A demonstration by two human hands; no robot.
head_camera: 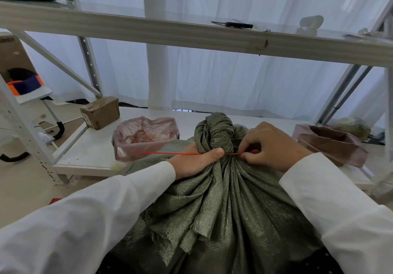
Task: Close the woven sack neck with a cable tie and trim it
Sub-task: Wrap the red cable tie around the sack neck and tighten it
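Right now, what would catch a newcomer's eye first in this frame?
The green woven sack fills the foreground, its neck bunched in the left hand. A red cable tie rings that neck, its tail pointing left while the right hand pinches the other end. Behind, a pink bag holds red scraps.

left hand [197,159] gripping sack neck [214,133], red cable tie [168,153]

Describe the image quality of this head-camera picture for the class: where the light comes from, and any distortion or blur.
Head view: soft daylight comes through the white curtain behind, backlighting the scene with little hard shadow; wide-angle distortion tilts the shelf beam and rack uprights; the edges smear, notably at the right; the woven sack, red cable tie, left hand and right hand are fairly sharp.
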